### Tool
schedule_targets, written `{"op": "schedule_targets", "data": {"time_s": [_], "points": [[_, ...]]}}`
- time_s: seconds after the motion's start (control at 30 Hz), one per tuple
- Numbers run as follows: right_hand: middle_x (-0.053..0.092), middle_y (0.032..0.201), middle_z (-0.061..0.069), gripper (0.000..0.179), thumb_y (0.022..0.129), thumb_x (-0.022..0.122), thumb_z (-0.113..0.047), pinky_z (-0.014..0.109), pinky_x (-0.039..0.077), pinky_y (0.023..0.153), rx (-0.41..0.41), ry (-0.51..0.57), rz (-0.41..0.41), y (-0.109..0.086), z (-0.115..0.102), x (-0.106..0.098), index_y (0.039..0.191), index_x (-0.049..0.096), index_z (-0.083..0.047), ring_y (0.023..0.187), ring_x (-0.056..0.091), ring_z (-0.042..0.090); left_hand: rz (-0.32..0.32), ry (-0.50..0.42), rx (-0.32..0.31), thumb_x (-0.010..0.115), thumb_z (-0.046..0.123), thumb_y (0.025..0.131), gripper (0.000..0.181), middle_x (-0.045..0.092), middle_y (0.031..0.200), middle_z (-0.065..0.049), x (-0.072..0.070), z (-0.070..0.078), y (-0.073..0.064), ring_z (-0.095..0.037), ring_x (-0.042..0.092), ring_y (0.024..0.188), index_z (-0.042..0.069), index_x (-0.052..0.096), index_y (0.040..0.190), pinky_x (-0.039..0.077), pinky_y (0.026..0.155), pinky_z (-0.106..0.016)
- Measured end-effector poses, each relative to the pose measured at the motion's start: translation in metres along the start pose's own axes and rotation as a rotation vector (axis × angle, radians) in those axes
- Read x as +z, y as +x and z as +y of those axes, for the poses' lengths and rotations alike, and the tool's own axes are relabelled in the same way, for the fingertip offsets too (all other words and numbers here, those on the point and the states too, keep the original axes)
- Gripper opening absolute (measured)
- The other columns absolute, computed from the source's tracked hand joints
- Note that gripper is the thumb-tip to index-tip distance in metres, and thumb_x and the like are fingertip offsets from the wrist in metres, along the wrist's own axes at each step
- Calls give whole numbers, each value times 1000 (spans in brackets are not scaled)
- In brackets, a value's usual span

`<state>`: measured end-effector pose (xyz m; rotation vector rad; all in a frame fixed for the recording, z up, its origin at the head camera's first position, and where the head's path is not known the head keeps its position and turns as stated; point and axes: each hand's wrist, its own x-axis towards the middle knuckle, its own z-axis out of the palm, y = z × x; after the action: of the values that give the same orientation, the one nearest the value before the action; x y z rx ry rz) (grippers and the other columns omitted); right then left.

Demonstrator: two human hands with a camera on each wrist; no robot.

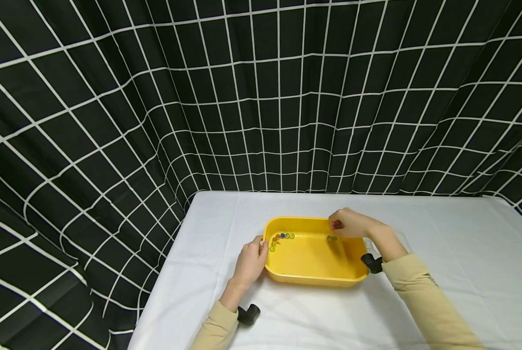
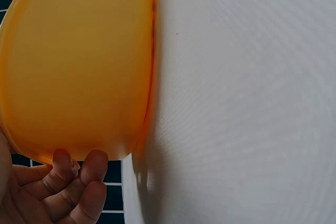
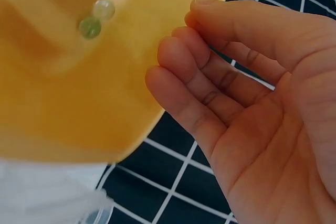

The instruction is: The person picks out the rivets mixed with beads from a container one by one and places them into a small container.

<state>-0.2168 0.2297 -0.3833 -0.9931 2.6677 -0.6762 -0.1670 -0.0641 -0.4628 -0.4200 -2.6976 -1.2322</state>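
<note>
A yellow plastic tray [image 1: 313,262] sits on the white-covered table. My left hand [image 1: 249,261] grips its left end, with fingertips [image 2: 94,166] against the outer wall in the left wrist view. Several glass marbles [image 1: 282,236], green, orange and blue, line the tray's far left corner. Over the tray's far right part is my right hand [image 1: 348,223], its fingers curled and the thumb tip meeting the index finger; no marble shows between them. Below it two marbles [image 3: 97,19], one green and one pale, lie side by side on the tray floor.
A clear plastic container [image 1: 402,239] stands right of the tray, partly hidden behind the right wrist. White cloth [image 1: 453,243] covers the table. A black curtain with a white grid [image 1: 287,121] hangs behind and to the sides.
</note>
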Motion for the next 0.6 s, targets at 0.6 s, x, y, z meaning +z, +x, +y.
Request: {"op": "schedule_targets", "data": {"time_s": [0.6], "points": [[47,62,-3,13,82,61,4,23,36,57,-31,-7,-26,27,-15,19,71,60,-3,58,40,8,-2,3,9,47,15,97,34,42,56,4,0,-1,0,-5,37,46,-10,56,117,33,42,-19]]}}
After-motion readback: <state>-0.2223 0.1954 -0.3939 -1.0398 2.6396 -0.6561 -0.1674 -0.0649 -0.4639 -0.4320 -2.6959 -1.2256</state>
